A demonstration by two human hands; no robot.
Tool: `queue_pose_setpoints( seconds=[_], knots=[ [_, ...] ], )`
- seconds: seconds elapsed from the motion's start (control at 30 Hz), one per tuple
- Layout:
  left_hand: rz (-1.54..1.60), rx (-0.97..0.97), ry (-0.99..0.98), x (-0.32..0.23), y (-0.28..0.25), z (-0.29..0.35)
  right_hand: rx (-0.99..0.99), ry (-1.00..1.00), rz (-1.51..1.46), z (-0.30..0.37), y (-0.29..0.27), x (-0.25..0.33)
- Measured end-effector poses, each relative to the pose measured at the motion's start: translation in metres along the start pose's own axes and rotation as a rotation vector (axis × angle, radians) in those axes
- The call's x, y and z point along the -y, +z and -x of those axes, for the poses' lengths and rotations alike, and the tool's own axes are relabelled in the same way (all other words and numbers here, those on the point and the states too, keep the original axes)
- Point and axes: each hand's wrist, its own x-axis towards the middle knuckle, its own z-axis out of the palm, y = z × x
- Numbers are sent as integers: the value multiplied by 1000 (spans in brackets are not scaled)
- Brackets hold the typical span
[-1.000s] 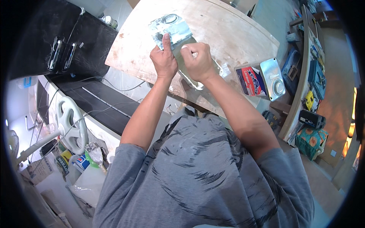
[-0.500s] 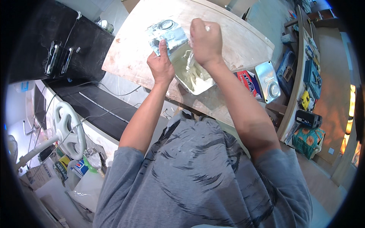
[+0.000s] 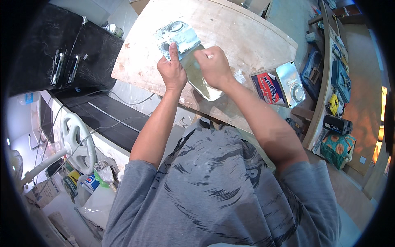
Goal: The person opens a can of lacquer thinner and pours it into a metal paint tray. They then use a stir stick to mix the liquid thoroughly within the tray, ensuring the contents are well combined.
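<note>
My left hand grips the near edge of a smeared metal flap with a round cap ring, its thumb lying on top. The flap looks like the cut and folded-back top of a rectangular tin, which stands open at the table's near side with pale, paste-like material inside. Over the tin's opening, my right hand is closed in a fist. White smears show on its fingers. Whatever the fist holds is hidden, and the hand covers part of the opening.
Right of the tin stands a closed metal can with a red and blue label. All this rests on a stained wooden tabletop. Black cabinet doors are at left, above a white handwheel. A tool-strewn shelf runs along the right.
My right hand has dropped nearer, lower over the tin. The white paste strand that hung beneath it is out of sight. My left hand keeps its hold on the flap.
</note>
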Motion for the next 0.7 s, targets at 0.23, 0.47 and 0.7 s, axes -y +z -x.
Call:
queue_pose_setpoints(
  seconds=[0.23, 0.47, 0.7],
  knots=[
    [-25, -13, 31, -6, 3, 1, -141, -98, -176, -24, -1, 35],
    [-15, -24, -7, -2, 0, 1, -251, -65, -320, 0, 38, -25],
    [76, -11, 26, 2, 3, 0, 117, 206, -71, -25, 9, -6]
  ],
)
